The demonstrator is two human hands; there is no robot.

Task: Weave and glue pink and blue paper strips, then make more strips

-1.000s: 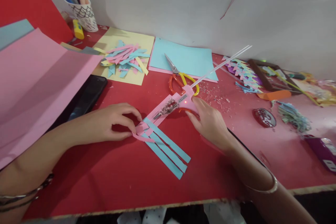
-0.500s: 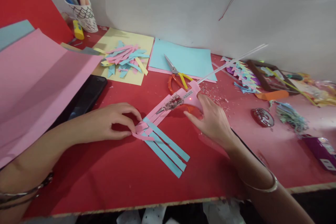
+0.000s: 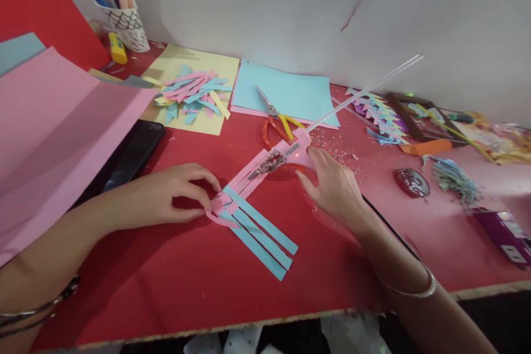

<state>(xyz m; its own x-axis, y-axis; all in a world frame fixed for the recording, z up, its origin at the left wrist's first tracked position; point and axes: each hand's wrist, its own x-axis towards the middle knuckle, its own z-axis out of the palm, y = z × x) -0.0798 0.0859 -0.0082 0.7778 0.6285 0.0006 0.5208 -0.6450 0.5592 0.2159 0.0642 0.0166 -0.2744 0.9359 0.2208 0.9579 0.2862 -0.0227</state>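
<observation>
My left hand pinches the left end of a thin pink paper strip, whose other end crosses blue paper strips. Pink strips interlace with the blue ones beside my fingertips. What looks like a pink glue gun, with a small red light and a dirty metal nozzle, lies over the pink strips. A clear rod sticks out behind it. My right hand is at the gun's right end, thumb and forefinger spread, fingertips touching or very near it. Its other fingers are partly hidden.
Scissors with orange and yellow handles rest against blue sheets. Cut strips are piled on a yellow sheet. A black phone lies under pink paper. A wooden frame and purple box are at right.
The pink strip's loose end has dipped and curved slightly as my left fingers shift it. My right hand stays by the glue gun. The whole view has shifted a little.
</observation>
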